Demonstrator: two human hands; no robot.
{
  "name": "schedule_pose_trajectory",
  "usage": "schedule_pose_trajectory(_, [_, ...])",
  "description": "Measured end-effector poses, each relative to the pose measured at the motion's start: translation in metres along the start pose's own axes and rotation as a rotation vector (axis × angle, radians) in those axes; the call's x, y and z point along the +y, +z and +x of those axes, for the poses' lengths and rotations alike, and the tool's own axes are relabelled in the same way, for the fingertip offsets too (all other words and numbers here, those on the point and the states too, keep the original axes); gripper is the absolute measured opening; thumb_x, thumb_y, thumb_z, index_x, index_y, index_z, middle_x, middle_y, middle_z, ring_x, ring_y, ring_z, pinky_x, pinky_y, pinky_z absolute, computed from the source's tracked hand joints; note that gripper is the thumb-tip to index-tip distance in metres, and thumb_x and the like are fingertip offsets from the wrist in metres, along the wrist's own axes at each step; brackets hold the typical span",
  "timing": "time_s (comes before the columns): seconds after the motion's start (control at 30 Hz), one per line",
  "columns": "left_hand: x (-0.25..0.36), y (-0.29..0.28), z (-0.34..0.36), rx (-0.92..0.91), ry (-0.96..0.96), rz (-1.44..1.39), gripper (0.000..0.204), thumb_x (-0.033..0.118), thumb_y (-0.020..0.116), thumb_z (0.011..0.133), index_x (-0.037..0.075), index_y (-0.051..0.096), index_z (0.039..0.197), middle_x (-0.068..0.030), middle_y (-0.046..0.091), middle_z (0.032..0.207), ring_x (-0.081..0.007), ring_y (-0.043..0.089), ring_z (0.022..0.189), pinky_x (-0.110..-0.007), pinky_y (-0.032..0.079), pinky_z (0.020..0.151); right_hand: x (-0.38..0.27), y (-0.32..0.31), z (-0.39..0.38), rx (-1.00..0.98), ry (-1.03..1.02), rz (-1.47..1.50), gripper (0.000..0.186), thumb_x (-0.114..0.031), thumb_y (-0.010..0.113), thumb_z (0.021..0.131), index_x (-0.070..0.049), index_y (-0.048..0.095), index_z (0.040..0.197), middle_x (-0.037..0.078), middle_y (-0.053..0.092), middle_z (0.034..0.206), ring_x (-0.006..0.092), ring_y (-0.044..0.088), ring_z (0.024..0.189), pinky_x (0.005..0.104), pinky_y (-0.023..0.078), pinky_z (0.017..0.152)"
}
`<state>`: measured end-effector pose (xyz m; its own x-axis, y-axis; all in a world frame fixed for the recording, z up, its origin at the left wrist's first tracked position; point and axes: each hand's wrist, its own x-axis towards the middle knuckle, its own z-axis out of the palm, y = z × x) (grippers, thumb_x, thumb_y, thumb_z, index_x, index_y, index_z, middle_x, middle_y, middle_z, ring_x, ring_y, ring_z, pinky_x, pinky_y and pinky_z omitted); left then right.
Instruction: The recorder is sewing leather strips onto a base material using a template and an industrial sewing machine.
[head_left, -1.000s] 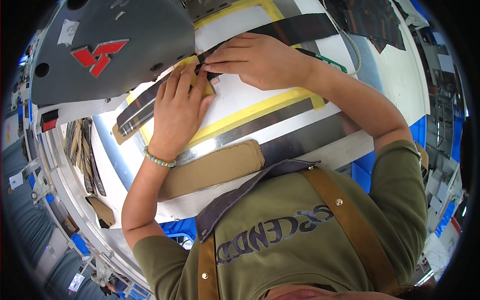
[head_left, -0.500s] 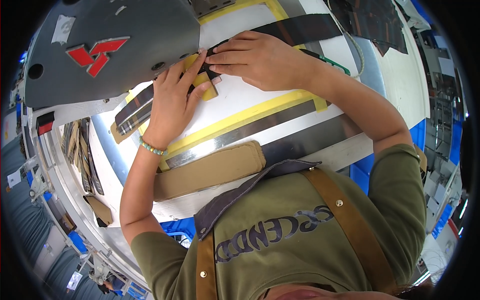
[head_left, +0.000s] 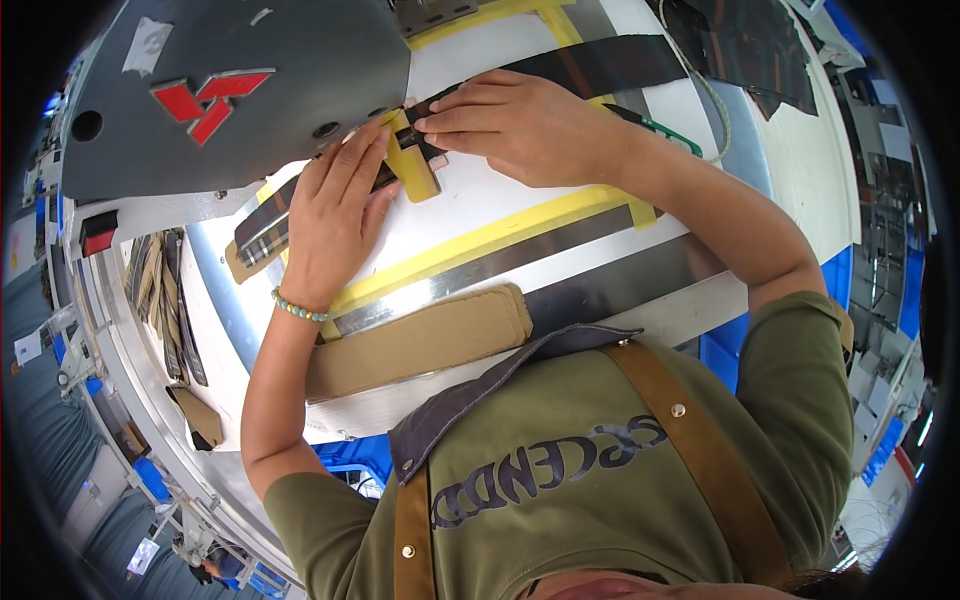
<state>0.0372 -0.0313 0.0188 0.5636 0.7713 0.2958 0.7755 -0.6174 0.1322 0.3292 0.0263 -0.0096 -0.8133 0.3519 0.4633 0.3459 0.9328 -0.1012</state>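
This is a sewing workshop on a factory floor — a large grey industrial sewing machine (head_left: 240,95) sits on a white work table (head_left: 800,150) marked with yellow tape guides (head_left: 480,240) and metal strips. Cut fabric pieces show the trade: a stack of tan padded pieces (head_left: 420,340) at the table's near edge, dark plaid strips (head_left: 265,225) by the machine, and more cut parts piled at the left side (head_left: 165,300). Blue bins (head_left: 720,350) and further workstations ring the table — rows of them, blurred toward the rim.

grey machine head (head_left: 240,90) blocking above, bare white table (head_left: 500,200) below hands
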Motion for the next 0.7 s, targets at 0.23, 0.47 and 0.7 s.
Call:
schedule_pose_trajectory(0.23, [0.0004, -0.0031, 0.0001, -0.06, 0.039, 0.01, 0.058, 0.015, 0.076, 0.094, 0.001, 0.063, 0.149, -0.0124, 0.063, 0.154, -0.0362, 0.056, 0.143, -0.047, 0.048, 0.119, -0.0019, -0.0037, 0.0019, 0.02, -0.017, -0.038, 0.038, -0.011, 0.073, 0.091, -0.008, 0.076, 0.129, 0.003, 0.075, 0.135, 0.0205, 0.066, 0.13, 0.0375, 0.05, 0.115])
schedule_pose_trajectory(0.47, [0.0, 0.0, -0.0003, -0.012, 0.075, 0.042, 0.056, 0.021, 0.079, 0.094, 0.0, 0.066, 0.144, -0.0122, 0.065, 0.151, -0.0361, 0.061, 0.134, -0.045, 0.051, 0.113, -0.0016, -0.0021, 0.0024, 0.019, -0.002, -0.022, 0.038, -0.013, 0.072, 0.093, -0.007, 0.076, 0.13, 0.005, 0.075, 0.133, 0.0214, 0.067, 0.128, 0.0374, 0.051, 0.114])
schedule_pose_trajectory(0.7, [-0.0033, 0.0001, 0.0008, -0.002, 0.092, 0.051, 0.053, 0.018, 0.078, 0.094, -0.001, 0.067, 0.143, -0.0132, 0.067, 0.147, -0.0355, 0.062, 0.134, -0.045, 0.052, 0.112, -0.0002, -0.0009, 0.0034, -0.004, 0.008, 0.018, 0.049, -0.007, 0.075, 0.082, -0.006, 0.076, 0.131, 0.004, 0.072, 0.138, 0.022, 0.064, 0.132, 0.0392, 0.051, 0.113])
